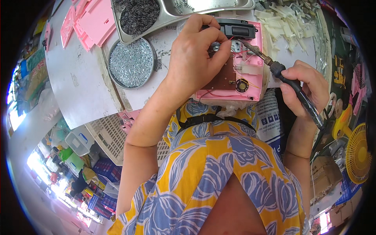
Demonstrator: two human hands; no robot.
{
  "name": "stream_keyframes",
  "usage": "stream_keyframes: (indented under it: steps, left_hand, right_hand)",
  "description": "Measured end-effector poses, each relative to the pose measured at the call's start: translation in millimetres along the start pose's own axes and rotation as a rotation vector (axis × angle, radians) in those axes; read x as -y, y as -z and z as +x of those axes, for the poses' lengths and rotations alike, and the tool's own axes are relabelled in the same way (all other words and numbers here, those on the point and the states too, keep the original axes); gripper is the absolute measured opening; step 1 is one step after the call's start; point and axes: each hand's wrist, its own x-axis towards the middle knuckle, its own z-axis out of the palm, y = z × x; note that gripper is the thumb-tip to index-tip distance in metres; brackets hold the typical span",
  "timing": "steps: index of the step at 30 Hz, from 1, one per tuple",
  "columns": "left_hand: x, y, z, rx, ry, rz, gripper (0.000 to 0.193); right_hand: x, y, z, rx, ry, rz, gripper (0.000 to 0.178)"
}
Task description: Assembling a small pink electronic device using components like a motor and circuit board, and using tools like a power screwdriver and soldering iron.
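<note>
A pink plastic housing point(256, 91) lies in front of me on the table. It holds a brown circuit board point(224, 80), a small round speaker point(242, 85), a black box-shaped part point(239, 30) along its far side and loose thin wires. My left hand point(197, 55) reaches over the housing, thumb and forefinger pinched at a thin red wire point(232, 38); its other fingers hide part of the black part and the board. From the right, my right hand point(307, 88) grips the dark handle of a soldering iron point(293, 84), whose tip points at the wires near my left fingertips.
A metal tray point(135, 38) with dark springs point(139, 17) stands at the far side. Left of my hands sits a round tin point(111, 72) of small screws point(131, 62). Pink panels point(94, 25) lie far left, whitish plastic pieces point(288, 25) far right. A yellow fan point(357, 152) is at right.
</note>
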Motion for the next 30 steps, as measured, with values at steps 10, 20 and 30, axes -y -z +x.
stream_keyframes:
  steps: [10, 20, 30]
  left_hand:
    - [1.9, -8.3, 2.2, -0.064, -0.060, 0.099, 0.011]
    - [0.2, -10.3, 1.0, -0.041, -0.025, 0.129, 0.010]
    - [-2.4, -13.0, 0.8, -0.062, -0.010, 0.150, 0.010]
  right_hand:
    - [1.1, 0.8, 3.2, 0.036, -0.061, -0.033, 0.021]
    - [-2.2, -3.9, 6.3, 0.044, -0.056, -0.028, 0.021]
    - [-5.2, -4.4, 5.7, 0.042, -0.042, -0.030, 0.021]
